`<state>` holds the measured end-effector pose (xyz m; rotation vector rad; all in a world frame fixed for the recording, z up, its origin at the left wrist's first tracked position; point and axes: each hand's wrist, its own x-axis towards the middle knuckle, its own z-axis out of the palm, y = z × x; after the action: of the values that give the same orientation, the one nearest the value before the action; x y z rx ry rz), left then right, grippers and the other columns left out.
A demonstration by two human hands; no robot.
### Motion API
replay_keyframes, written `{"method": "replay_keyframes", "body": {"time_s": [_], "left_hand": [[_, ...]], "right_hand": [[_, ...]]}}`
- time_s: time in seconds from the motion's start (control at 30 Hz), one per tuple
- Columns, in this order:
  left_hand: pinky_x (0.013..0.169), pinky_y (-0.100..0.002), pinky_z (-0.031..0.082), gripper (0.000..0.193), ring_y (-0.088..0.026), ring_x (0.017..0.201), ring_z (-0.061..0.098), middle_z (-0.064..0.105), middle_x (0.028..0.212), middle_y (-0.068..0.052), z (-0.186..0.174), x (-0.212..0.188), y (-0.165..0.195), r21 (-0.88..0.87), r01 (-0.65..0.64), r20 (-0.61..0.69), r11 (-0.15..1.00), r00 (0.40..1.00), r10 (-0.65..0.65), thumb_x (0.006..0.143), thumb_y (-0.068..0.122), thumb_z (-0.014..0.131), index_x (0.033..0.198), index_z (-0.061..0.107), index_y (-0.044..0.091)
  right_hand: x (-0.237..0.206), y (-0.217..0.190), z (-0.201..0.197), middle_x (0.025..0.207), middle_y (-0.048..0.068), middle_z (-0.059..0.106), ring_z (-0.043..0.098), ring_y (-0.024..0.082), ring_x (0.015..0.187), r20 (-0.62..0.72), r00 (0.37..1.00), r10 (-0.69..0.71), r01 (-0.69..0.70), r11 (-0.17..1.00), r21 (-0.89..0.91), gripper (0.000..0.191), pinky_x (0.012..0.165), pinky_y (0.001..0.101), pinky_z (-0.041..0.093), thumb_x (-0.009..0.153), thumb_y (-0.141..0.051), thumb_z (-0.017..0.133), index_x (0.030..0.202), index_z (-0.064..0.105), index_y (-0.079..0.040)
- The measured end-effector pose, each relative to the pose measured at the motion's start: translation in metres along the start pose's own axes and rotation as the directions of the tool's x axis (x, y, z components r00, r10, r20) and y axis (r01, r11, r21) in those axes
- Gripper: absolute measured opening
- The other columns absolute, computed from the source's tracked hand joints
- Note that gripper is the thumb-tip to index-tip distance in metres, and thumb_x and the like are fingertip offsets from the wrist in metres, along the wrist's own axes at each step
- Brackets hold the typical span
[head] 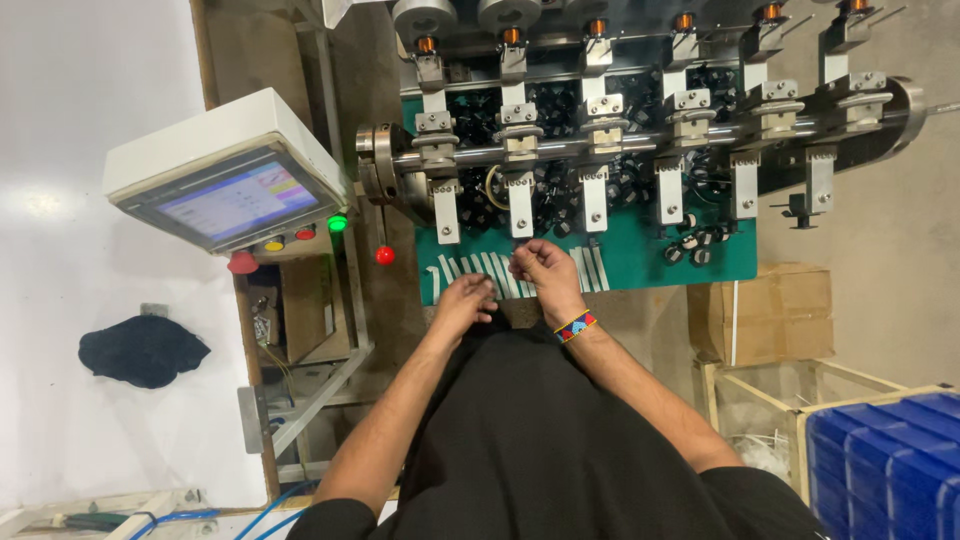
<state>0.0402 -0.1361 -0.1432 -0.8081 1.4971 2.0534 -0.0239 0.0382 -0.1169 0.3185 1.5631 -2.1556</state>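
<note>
I stand at a winding machine with a green tray (640,262) under a steel shaft (560,150) that carries several white clamp arms. Thin white strips (478,270) lie in a row along the tray's front edge. My left hand (462,300) rests palm down on the tray's near edge, fingers spread over the strips. My right hand (540,268), with a beaded band at the wrist, is curled with fingertips pinched over the strips; what it pinches is too small to tell. Small black parts (690,248) lie heaped on the tray behind the arms.
A control box with a lit screen (238,200) and coloured buttons stands at left, with a red knob lever (384,254) beside it. A cardboard box (765,312), a wooden-framed bin (790,410) and a blue crate (890,460) sit at right. A dark cloth (142,350) lies on the floor.
</note>
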Motion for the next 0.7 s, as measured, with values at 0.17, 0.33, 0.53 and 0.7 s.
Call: {"method": "replay_keyframes", "body": {"time_s": [0.17,0.33,0.53,0.7], "left_hand": [[0.073,-0.046,0.054,0.042,-0.036,0.085,0.069,0.073,0.1,-0.02,0.015,0.033,0.041,0.761,-0.257,-0.14,0.596,0.831,0.538,0.094,0.028,0.073,0.13,0.065,0.008],[0.08,-0.051,0.051,0.035,-0.042,0.095,0.064,0.068,0.101,-0.021,0.027,0.047,0.067,0.879,-0.35,-0.012,0.324,0.663,0.748,0.087,0.021,0.076,0.116,0.065,0.004],[0.081,-0.05,0.049,0.023,-0.04,0.097,0.062,0.063,0.103,-0.02,0.026,0.05,0.069,0.889,-0.401,0.049,0.22,0.562,0.825,0.084,0.009,0.069,0.105,0.062,0.002],[0.077,-0.05,0.051,0.023,-0.041,0.092,0.063,0.063,0.105,-0.021,0.03,0.027,0.048,0.822,-0.329,-0.069,0.464,0.752,0.655,0.087,0.015,0.071,0.1,0.06,0.0]], "right_hand": [[-0.004,-0.008,-0.014,0.096,0.004,0.07,0.068,0.011,0.086,0.128,0.984,0.121,-0.107,0.988,-0.108,0.029,0.077,0.0269,0.056,0.097,-0.021,0.069,0.12,0.061,-0.004],[-0.029,-0.015,-0.026,0.101,0.004,0.07,0.065,0.011,0.09,0.164,0.954,0.249,-0.209,0.951,-0.23,0.035,0.076,0.0268,0.053,0.099,-0.023,0.066,0.128,0.063,-0.003],[-0.041,-0.009,-0.037,0.101,0.004,0.07,0.067,0.012,0.091,0.091,0.94,0.329,-0.293,0.915,-0.278,0.038,0.078,0.0295,0.055,0.101,-0.024,0.062,0.13,0.062,0.001],[-0.014,0.0,-0.02,0.105,0.007,0.07,0.067,0.014,0.093,0.068,0.991,0.115,-0.083,0.93,-0.359,0.042,0.085,0.0288,0.055,0.103,-0.024,0.062,0.138,0.05,-0.004]]}}
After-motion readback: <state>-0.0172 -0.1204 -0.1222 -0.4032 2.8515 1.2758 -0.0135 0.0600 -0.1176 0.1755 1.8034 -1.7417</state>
